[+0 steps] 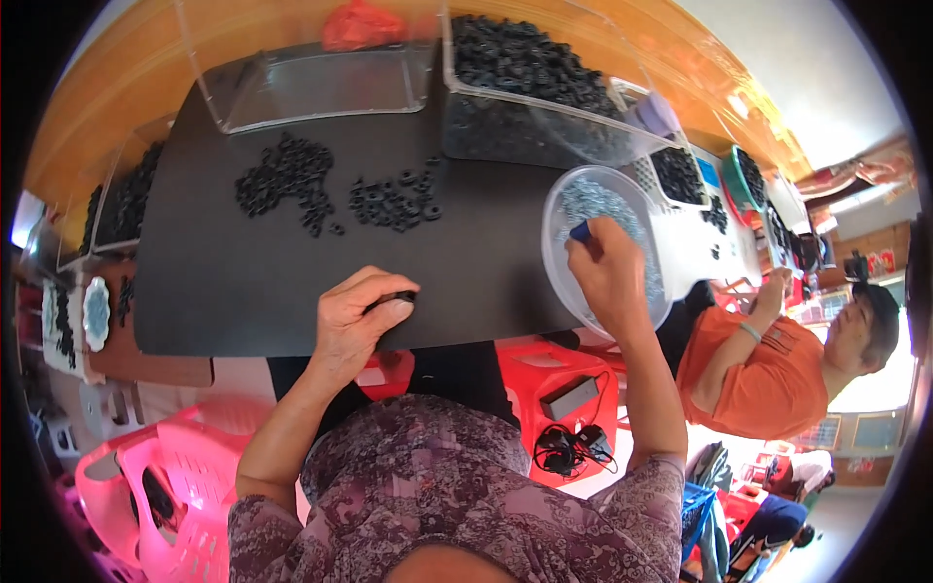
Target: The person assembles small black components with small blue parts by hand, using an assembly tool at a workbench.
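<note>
My left hand [357,319] rests near the front edge of a black mat [243,262], fingers closed on a small stack of black rubber rings [394,297]. My right hand [607,272] reaches into a round clear bowl [561,199] of small silvery metal parts [593,197] and pinches a small blue tool [579,231]. Two loose heaps of black rings lie on the mat farther away, one heap [287,180] to the left and one [397,202] nearer the middle.
An empty clear bin [321,87] and a clear bin full of black rings [530,83] stand at the back. More trays of rings [117,199] sit at the left. A person in an orange shirt [768,364] works at the right. Pink stool [155,486] and red stool [569,389] stand below.
</note>
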{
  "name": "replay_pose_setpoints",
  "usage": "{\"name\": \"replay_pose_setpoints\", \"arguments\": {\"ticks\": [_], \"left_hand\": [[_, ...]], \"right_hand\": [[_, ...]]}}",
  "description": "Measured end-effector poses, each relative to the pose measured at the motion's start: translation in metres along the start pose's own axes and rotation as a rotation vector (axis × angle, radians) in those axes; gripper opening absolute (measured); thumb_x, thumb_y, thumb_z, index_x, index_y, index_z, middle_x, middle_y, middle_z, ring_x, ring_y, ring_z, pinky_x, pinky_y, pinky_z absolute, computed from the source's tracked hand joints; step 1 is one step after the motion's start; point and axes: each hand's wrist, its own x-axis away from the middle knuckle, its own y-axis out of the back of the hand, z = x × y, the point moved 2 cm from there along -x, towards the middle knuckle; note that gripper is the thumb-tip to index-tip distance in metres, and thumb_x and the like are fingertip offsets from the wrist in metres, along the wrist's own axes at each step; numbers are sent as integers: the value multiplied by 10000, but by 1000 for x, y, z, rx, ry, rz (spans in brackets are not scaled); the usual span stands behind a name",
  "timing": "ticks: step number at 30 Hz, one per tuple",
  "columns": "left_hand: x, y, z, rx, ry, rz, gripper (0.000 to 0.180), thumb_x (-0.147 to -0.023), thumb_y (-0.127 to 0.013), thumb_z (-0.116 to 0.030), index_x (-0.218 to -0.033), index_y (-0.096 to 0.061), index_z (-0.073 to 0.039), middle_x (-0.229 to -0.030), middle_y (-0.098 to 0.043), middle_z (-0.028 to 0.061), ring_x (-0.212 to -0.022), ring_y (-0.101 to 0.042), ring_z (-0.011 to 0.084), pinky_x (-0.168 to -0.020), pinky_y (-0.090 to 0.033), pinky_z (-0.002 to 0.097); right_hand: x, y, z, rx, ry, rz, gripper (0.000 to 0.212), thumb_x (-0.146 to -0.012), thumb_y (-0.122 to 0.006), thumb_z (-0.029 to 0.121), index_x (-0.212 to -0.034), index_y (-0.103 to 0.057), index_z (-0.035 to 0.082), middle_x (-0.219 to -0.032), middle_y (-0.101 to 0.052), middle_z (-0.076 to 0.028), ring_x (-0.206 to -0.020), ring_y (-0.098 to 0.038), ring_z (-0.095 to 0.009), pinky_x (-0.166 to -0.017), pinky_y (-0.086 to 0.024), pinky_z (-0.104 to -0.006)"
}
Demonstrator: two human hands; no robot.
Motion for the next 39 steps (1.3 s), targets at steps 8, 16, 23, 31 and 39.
{"name": "replay_pose_setpoints", "arguments": {"ticks": [8, 16, 23, 31, 39], "left_hand": [[5, -1, -3, -16, -23, -24, 189, -779, -723, -42, -961, -692, 1, -829, -614, 43, -752, -573, 123, -670, -450, 238], [6, 0, -15, -404, -403, -39, 240, -697, -727, 3, -929, -668, -4, -844, -621, 101, -740, -613, 239, -628, -491, 316], [8, -2, -19, -491, -486, -37, 286, -641, -724, 49, -914, -658, -5, -829, -611, 107, -733, -614, 267, -604, -496, 336], [14, 0, -11, -5, -129, -25, 174, -781, -714, -21, -950, -686, 9, -819, -619, 62, -726, -587, 135, -623, -461, 259], [15, 12, 8, 344, 107, -101, 162, -838, -702, -51, -972, -683, 38, -813, -558, 8, -710, -534, 73, -630, -438, 199]], "right_hand": [[27, -53, 81, -397, 300, 242, 139, -768, -685, 13, -868, -589, 4, -749, -556, -84, -630, -564, -169, -561, -448, -296], [23, -61, 90, -381, 298, 413, 128, -751, -678, 19, -800, -566, -22, -678, -545, -124, -588, -552, -196, -537, -435, -323], [22, -63, 87, -537, -22, 657, 115, -795, -685, 45, -813, -593, -22, -695, -603, -43, -643, -528, -54, -550, -424, -237], [29, -79, 81, -915, -164, 659, 91, -839, -694, 66, -849, -632, 1, -731, -627, -18, -677, -544, -36, -561, -411, -195], [4, -95, 85, -380, 263, 31, 119, -782, -685, 16, -880, -624, -12, -750, -610, -55, -674, -564, -174, -599, -447, -311]]}}
